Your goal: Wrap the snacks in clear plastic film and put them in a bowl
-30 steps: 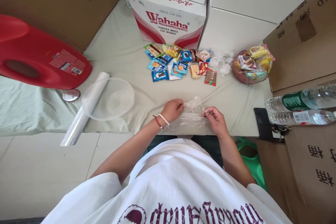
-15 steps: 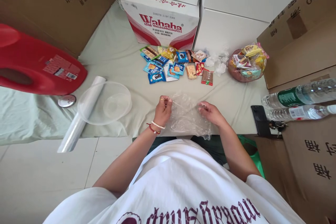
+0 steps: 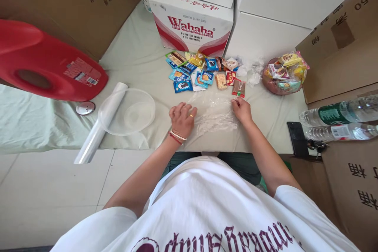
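Note:
A crumpled clear plastic sheet lies spread on the cloth-covered table in front of me. My left hand, with bracelets on its wrist, rests on the sheet's left edge, fingers apart and pressing down. Fingers together, my right hand pinches the sheet's far right corner against the table. Just beyond the sheet lies a pile of small snack packets.
A clear plastic bowl and a roll of plastic film lie at the left, by a red jug. A Wahaha carton stands behind. A bowl of wrapped snacks, water bottles and a phone are at the right.
Both hands have lowered the sheet from in front of me and stretched it flat on the table. The right hand moved farther from me; the left hand opened onto the sheet.

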A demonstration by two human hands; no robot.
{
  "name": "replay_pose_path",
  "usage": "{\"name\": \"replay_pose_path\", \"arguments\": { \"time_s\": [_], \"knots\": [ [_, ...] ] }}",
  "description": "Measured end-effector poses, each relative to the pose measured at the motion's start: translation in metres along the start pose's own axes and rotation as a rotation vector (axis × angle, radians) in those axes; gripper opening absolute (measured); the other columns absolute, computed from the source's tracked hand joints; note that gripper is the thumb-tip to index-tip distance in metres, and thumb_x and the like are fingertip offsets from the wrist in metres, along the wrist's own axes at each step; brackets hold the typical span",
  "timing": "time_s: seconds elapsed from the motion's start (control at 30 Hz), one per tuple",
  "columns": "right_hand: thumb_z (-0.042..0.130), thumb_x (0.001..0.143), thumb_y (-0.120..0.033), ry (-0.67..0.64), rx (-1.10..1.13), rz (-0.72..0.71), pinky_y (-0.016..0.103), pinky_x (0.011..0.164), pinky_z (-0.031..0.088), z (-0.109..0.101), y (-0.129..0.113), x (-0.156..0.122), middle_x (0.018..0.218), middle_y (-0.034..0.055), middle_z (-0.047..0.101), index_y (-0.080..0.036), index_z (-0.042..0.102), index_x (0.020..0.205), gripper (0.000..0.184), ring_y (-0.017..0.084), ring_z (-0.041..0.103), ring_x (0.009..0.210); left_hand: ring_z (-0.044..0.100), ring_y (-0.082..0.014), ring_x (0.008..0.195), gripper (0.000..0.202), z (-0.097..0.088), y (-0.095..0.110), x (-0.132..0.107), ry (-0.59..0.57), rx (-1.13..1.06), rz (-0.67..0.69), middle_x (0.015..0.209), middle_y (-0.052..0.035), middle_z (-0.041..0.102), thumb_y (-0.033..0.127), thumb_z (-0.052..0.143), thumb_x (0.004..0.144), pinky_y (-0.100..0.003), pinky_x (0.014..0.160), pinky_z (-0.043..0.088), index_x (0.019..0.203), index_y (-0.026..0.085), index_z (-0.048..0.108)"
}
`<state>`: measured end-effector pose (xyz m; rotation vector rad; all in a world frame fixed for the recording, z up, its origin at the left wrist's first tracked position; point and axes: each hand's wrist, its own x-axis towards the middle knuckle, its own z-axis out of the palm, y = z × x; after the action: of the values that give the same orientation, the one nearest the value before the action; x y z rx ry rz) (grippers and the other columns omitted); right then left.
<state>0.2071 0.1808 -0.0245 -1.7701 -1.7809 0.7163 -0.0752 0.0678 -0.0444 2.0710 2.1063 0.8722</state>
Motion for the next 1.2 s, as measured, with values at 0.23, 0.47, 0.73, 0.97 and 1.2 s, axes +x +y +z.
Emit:
{"name": "replay_pose_path", "arguments": {
  "time_s": [0.23,0.47,0.73,0.97,1.2],
  "knots": [
    [0.054,0.099,-0.03,0.111,-0.374,-0.462,0.059,0.116,0.041,-0.026,-0.036,-0.033,0.149,0.0198,0.053,-0.018,0.055,0.149,0.051,0.036,0.049,0.136,0.035,-0.0307,0.158,0.042,-0.007,0.011,-0.006,-0.219,0.086,0.222,0.154,-0.0133,0.059,0.036,0.04,0.108,-0.075,0.123,-0.01,0.142,0.025,0.062],
    [0.056,0.104,-0.032,-0.569,-0.407,-0.804,0.055,0.128,0.033,-0.015,-0.005,-0.142,0.167,0.0093,0.042,-0.023,0.05,0.157,0.054,0.029,0.034,0.157,0.027,-0.0374,0.16,0.065,-0.015,0.011,-0.005,-0.39,0.144,0.039,0.173,-0.0169,0.027,0.052,0.036,0.105,-0.084,0.117,-0.01,0.164,0.025,0.034],
    [0.057,0.103,-0.031,-0.498,-0.208,-0.673,0.053,0.119,0.047,-0.068,0.04,-0.178,0.158,0.0122,0.053,-0.024,0.058,0.147,0.045,0.027,0.049,0.148,0.021,-0.0366,0.162,0.072,-0.023,-0.002,-0.009,-0.47,0.219,0.049,0.175,-0.017,0.017,0.058,0.034,0.104,-0.082,0.118,-0.007,0.166,0.022,0.028],
    [0.045,0.103,-0.034,0.189,-0.54,-0.155,0.047,0.097,0.057,-0.102,0.053,-0.037,0.141,0.0184,0.061,-0.018,0.062,0.139,0.044,0.031,0.063,0.123,0.023,-0.0377,0.161,0.072,-0.021,-0.003,-0.008,-0.445,0.23,0.072,0.175,-0.0187,0.02,0.057,0.033,0.103,-0.081,0.12,-0.003,0.165,0.02,0.031],
    [0.049,0.103,-0.038,0.214,-0.85,0.152,0.039,0.086,0.05,-0.11,0.065,0.055,0.122,0.0203,0.068,-0.015,0.066,0.129,0.038,0.032,0.06,0.115,0.027,-0.0351,0.16,0.07,-0.023,-0.003,-0.007,-0.418,0.23,0.081,0.173,-0.0189,0.024,0.057,0.031,0.104,-0.079,0.121,-0.002,0.162,0.018,0.038]
  ]
}}
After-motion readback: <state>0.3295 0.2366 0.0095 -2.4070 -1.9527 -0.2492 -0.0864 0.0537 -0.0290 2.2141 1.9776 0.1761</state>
